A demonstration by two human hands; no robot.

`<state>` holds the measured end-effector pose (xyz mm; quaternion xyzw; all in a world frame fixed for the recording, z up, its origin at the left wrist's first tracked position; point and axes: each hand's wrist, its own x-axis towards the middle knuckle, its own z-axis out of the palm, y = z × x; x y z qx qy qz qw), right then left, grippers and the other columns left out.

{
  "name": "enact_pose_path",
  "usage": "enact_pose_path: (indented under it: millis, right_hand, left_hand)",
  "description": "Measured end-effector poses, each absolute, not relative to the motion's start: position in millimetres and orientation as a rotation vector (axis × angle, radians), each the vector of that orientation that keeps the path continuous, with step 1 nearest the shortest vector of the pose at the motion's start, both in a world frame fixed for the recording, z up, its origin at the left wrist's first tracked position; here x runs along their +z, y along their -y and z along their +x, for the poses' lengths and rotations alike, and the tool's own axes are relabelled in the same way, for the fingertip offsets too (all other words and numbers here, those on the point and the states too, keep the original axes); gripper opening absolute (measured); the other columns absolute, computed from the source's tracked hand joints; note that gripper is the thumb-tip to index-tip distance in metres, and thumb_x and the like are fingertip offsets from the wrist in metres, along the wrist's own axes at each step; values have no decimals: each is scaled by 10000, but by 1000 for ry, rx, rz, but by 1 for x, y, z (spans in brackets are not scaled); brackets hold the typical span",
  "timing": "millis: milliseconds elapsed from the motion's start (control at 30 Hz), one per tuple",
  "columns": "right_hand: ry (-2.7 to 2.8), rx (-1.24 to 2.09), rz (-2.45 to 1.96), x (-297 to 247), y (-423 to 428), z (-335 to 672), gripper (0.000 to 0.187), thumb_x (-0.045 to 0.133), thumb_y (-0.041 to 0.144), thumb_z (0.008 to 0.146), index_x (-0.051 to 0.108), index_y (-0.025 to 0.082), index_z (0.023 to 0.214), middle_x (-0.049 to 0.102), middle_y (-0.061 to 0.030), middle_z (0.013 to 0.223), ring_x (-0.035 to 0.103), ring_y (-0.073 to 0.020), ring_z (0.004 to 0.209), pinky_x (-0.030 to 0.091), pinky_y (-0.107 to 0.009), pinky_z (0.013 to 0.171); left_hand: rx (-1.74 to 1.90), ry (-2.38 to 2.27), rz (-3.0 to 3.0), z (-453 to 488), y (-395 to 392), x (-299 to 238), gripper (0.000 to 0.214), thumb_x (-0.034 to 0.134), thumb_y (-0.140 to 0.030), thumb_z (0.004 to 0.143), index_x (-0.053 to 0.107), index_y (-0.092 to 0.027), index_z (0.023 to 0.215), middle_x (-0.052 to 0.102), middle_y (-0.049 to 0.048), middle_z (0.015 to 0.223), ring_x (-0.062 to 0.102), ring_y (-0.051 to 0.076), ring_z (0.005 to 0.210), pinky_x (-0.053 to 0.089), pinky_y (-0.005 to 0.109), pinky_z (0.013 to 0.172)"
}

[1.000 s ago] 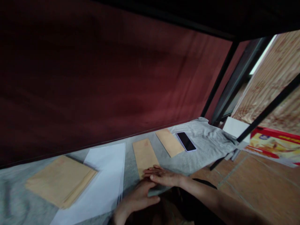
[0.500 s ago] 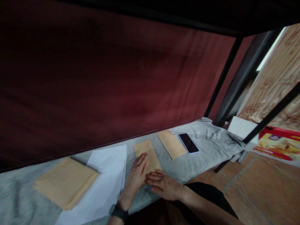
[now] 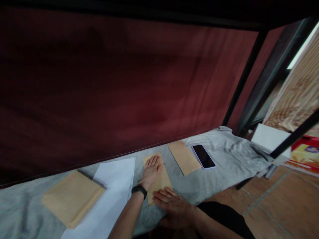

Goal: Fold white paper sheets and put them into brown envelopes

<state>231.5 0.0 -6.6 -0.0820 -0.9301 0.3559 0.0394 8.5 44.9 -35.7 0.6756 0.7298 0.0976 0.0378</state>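
A brown paper envelope (image 3: 162,179) lies flat on the grey cloth in front of me. Across its far half rests my left hand (image 3: 151,171), palm down with the fingers stretched out; a dark watch is on that wrist. My right hand (image 3: 171,204) presses its fingers flat on the near end, also open. To the right lies a second brown envelope (image 3: 184,157), apart from both hands. On the left, a stack of brown envelopes (image 3: 73,197) partly covers white paper sheets (image 3: 117,179).
A phone (image 3: 204,156) with a dark screen lies right of the second envelope. Grey cloth (image 3: 239,159) covers the surface, backed by a dark red panel (image 3: 139,93). A black frame post (image 3: 245,78) rises at the right. Beyond it are a white box (image 3: 270,139) and tiled floor (image 3: 271,196).
My left hand has slid away from me toward the envelope's far end and flattened onto it. My right hand stays at the near end. The view has shifted slightly.
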Motion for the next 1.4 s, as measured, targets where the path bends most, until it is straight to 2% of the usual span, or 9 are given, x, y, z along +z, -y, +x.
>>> enact_pose_path:
  millis: [233,533,633,867,1033,1133,1233,1300,1400]
  right_hand:
    - [2866,1063,-263,-14,2,223,774,603,463,931,307,148,1574,268,-175,1638,236,-302,1514,93,-467,1251]
    - [2946,1109,-345,-14,0,209,654,589,376,900,437,236,1521,418,-114,1579,322,-297,1479,157,-522,1220]
    - [2953,1115,-328,-17,2,214,652,559,376,921,389,289,1544,378,-71,1606,269,-282,1504,120,-536,1224]
    - [2917,1053,-393,-19,27,234,712,550,384,929,297,269,1584,341,-69,1624,187,-263,1531,-2,-531,1235]
    - [2763,1213,-390,-17,26,237,572,598,305,880,534,341,1447,537,-20,1498,293,-257,1496,-11,-565,1223]
    - [2519,1451,-427,-21,15,236,315,590,292,887,750,324,1157,720,-12,1256,564,-244,1295,109,-547,1225]
    - [2266,1609,-498,-26,0,233,275,558,344,921,794,227,1000,779,-59,1059,703,-235,1032,430,-460,1087]
    - [2178,1601,-569,-29,-9,231,334,499,351,955,782,190,1026,779,-83,1028,714,-234,991,528,-409,970]
    - [2143,1490,-667,-31,-16,226,367,461,302,968,723,185,1196,729,-107,1207,668,-234,1137,492,-414,1044]
  left_hand:
    - [241,-2248,2140,17,-29,-46,571,261,-395,1025,316,-206,1562,313,38,1640,222,224,1534,170,474,1257]
    - [236,-2081,2285,20,4,-49,532,274,-385,1040,312,-271,1558,348,-6,1628,243,202,1525,191,477,1250]
    - [252,-2079,2301,21,10,-51,527,282,-380,1040,317,-286,1556,372,-10,1619,248,203,1523,193,475,1247]
    - [277,-2044,2319,30,24,-50,505,294,-382,1036,350,-343,1537,389,-25,1611,260,213,1516,168,496,1244]
    - [282,-2019,2326,36,42,-46,489,305,-354,1039,361,-385,1524,373,-50,1618,250,203,1519,174,482,1244]
    - [298,-2018,2338,39,57,-47,492,308,-349,1044,343,-361,1535,370,-40,1620,258,199,1517,192,475,1242]
    - [306,-1994,2359,41,72,-52,504,340,-355,1041,327,-335,1544,367,-22,1621,268,201,1516,217,461,1241]
    - [334,-1991,2367,43,81,-55,514,362,-360,1038,316,-330,1549,370,-12,1619,284,195,1510,232,452,1241]
    - [390,-2023,2333,47,93,-56,527,367,-401,1036,315,-307,1552,377,14,1613,307,198,1502,262,459,1238]
